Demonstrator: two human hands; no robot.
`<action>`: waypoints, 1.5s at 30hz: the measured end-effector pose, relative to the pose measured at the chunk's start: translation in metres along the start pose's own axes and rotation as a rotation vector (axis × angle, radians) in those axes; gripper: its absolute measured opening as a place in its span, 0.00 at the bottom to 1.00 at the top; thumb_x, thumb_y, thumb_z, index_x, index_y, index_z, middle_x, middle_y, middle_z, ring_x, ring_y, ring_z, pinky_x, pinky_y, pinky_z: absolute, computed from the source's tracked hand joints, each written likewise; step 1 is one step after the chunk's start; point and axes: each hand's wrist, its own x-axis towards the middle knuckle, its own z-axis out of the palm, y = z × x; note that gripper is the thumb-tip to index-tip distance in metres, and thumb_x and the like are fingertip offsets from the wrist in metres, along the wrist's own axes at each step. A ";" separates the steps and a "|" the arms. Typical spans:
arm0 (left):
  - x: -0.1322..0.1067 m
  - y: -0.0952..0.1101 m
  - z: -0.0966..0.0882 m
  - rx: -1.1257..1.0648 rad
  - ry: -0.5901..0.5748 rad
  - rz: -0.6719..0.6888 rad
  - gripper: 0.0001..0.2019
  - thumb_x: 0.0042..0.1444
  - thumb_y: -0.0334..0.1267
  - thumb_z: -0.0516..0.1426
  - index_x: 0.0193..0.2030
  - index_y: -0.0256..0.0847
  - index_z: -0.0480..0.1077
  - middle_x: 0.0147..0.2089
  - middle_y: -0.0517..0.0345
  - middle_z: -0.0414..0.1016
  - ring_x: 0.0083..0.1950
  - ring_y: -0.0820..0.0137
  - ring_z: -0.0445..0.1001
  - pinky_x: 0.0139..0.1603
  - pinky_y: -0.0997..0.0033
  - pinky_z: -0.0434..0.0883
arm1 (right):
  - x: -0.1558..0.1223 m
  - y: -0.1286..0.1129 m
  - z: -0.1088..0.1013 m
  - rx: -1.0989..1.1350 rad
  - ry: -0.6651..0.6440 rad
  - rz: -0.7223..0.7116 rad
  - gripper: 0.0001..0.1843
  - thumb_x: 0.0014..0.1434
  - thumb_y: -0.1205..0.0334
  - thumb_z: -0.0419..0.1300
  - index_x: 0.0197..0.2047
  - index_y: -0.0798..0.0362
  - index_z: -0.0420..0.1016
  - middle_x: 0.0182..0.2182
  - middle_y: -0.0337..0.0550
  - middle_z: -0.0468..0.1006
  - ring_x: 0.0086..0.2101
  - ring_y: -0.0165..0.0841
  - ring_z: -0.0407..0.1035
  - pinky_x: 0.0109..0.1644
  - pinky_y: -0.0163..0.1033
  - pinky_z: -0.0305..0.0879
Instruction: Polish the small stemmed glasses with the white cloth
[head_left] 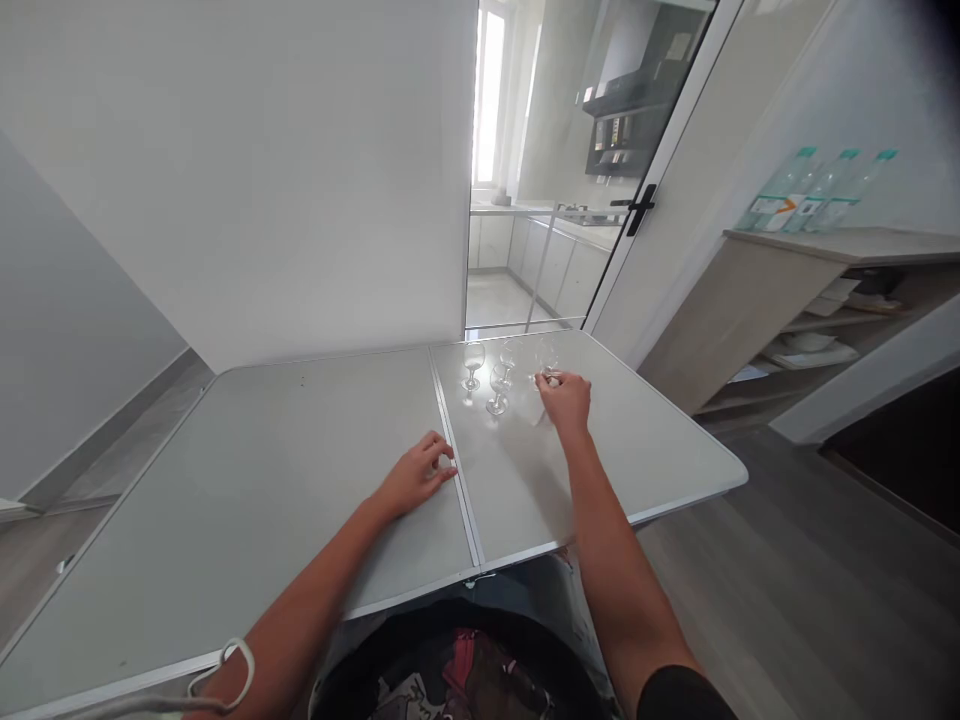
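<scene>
My right hand point(566, 400) reaches over the far right part of the folding table point(330, 420). Its fingers are pinched at the stem of a clear stemmed glass point(547, 352), whose bowl shows above them; the foot is hidden. Left of it stand more clear stemmed glasses: one point(473, 362) at the left, one point(508, 355) behind, and one point(498, 385) nearer to me. All of these are upright. My left hand point(420, 472) rests on the tabletop beside the metal centre seam point(450, 440), fingers curled but apart from the thumb, nothing between them.
A white wall point(300, 180) rises behind the table. Beyond the far edge is a glass door point(547, 150) with a black handle point(639, 209). To the right, a wooden shelf unit point(787, 280) carries plastic bottles point(825, 200). A pale cable loop point(238, 665) lies by my left forearm.
</scene>
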 end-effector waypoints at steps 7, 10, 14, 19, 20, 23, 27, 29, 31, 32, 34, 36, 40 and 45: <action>0.000 0.002 0.006 0.001 -0.219 -0.005 0.10 0.66 0.45 0.53 0.42 0.45 0.73 0.46 0.55 0.71 0.34 0.71 0.72 0.40 0.68 0.69 | 0.028 0.042 0.031 -0.122 -0.269 0.123 0.16 0.57 0.53 0.63 0.41 0.52 0.86 0.39 0.52 0.86 0.42 0.41 0.78 0.39 0.35 0.67; 0.000 -0.001 0.005 0.000 -0.222 0.002 0.12 0.67 0.45 0.52 0.40 0.44 0.74 0.43 0.54 0.71 0.35 0.70 0.71 0.40 0.68 0.68 | 0.026 0.040 0.041 -0.146 -0.283 0.134 0.17 0.57 0.53 0.63 0.43 0.52 0.86 0.42 0.54 0.85 0.45 0.43 0.78 0.42 0.36 0.68; 0.001 0.002 0.005 0.055 -0.244 0.039 0.10 0.65 0.43 0.54 0.42 0.45 0.75 0.36 0.56 0.71 0.37 0.67 0.70 0.44 0.67 0.67 | 0.024 0.037 0.048 -0.160 -0.307 0.145 0.17 0.58 0.53 0.62 0.46 0.51 0.86 0.44 0.54 0.85 0.46 0.43 0.78 0.44 0.36 0.68; 0.002 0.007 0.004 0.061 -0.265 0.051 0.08 0.63 0.42 0.55 0.43 0.44 0.74 0.34 0.57 0.71 0.36 0.68 0.69 0.49 0.64 0.67 | 0.022 0.035 0.045 -0.181 -0.338 0.155 0.20 0.58 0.51 0.63 0.52 0.48 0.82 0.48 0.51 0.83 0.50 0.42 0.77 0.47 0.36 0.68; 0.002 0.007 0.004 0.057 -0.267 0.054 0.08 0.63 0.42 0.55 0.43 0.44 0.74 0.34 0.57 0.70 0.36 0.68 0.69 0.49 0.64 0.67 | 0.022 0.035 0.041 -0.199 -0.344 0.166 0.23 0.57 0.50 0.64 0.54 0.48 0.81 0.49 0.51 0.83 0.50 0.42 0.77 0.47 0.36 0.68; 0.001 0.006 0.005 0.036 -0.266 0.046 0.08 0.64 0.43 0.56 0.43 0.45 0.74 0.34 0.58 0.70 0.36 0.68 0.69 0.47 0.65 0.67 | 0.016 0.034 0.029 -0.319 -0.372 0.215 0.29 0.58 0.49 0.64 0.58 0.56 0.76 0.50 0.61 0.80 0.49 0.46 0.77 0.46 0.40 0.69; 0.001 -0.003 0.008 -0.024 -0.098 -0.070 0.19 0.64 0.45 0.56 0.60 0.48 0.66 0.43 0.56 0.72 0.39 0.67 0.69 0.45 0.66 0.69 | -0.009 0.021 0.024 -0.393 -0.471 0.135 0.19 0.60 0.57 0.62 0.50 0.60 0.80 0.45 0.67 0.81 0.44 0.48 0.79 0.43 0.43 0.69; 0.004 -0.011 0.011 -0.021 0.010 -0.109 0.19 0.65 0.44 0.55 0.61 0.47 0.64 0.45 0.55 0.71 0.40 0.67 0.69 0.46 0.64 0.70 | -0.030 0.003 0.032 -0.362 -0.550 0.004 0.14 0.59 0.58 0.63 0.45 0.56 0.82 0.42 0.61 0.82 0.43 0.46 0.79 0.43 0.41 0.68; 0.007 -0.019 0.011 0.032 0.071 -0.114 0.14 0.64 0.43 0.54 0.55 0.46 0.68 0.43 0.55 0.70 0.41 0.66 0.69 0.47 0.63 0.70 | -0.056 -0.021 0.045 -0.314 -0.610 -0.154 0.13 0.62 0.56 0.60 0.44 0.52 0.82 0.42 0.55 0.83 0.44 0.44 0.78 0.42 0.39 0.67; 0.008 -0.023 0.011 0.066 0.098 -0.119 0.12 0.63 0.42 0.55 0.52 0.45 0.69 0.42 0.55 0.69 0.42 0.65 0.69 0.48 0.62 0.70 | -0.069 -0.034 0.052 -0.296 -0.624 -0.220 0.14 0.65 0.56 0.57 0.44 0.52 0.81 0.42 0.55 0.82 0.44 0.44 0.78 0.43 0.40 0.66; 0.010 -0.029 0.010 0.116 0.162 -0.142 0.12 0.61 0.41 0.57 0.50 0.44 0.69 0.44 0.54 0.69 0.44 0.64 0.70 0.48 0.62 0.70 | -0.093 -0.058 0.065 -0.258 -0.654 -0.358 0.16 0.68 0.58 0.52 0.46 0.53 0.80 0.43 0.56 0.82 0.44 0.43 0.77 0.44 0.41 0.66; 0.009 -0.032 0.007 0.122 0.199 -0.168 0.11 0.59 0.38 0.57 0.49 0.43 0.68 0.45 0.53 0.70 0.45 0.64 0.71 0.46 0.63 0.70 | -0.110 -0.076 0.072 -0.209 -0.704 -0.504 0.14 0.66 0.59 0.55 0.48 0.51 0.79 0.44 0.52 0.82 0.45 0.42 0.76 0.46 0.41 0.64; 0.008 -0.034 0.003 0.048 0.087 -0.194 0.10 0.57 0.32 0.54 0.46 0.44 0.67 0.37 0.58 0.73 0.37 0.66 0.71 0.40 0.67 0.67 | -0.119 -0.087 0.074 -0.139 -0.758 -0.677 0.15 0.63 0.61 0.58 0.52 0.48 0.77 0.46 0.47 0.82 0.46 0.40 0.75 0.47 0.39 0.62; 0.009 -0.034 0.004 0.087 0.054 -0.239 0.04 0.59 0.34 0.54 0.41 0.43 0.67 0.34 0.59 0.75 0.35 0.66 0.72 0.40 0.66 0.66 | -0.114 -0.082 0.072 -0.101 -0.717 -0.719 0.14 0.64 0.61 0.57 0.51 0.47 0.77 0.43 0.44 0.82 0.45 0.39 0.75 0.43 0.38 0.59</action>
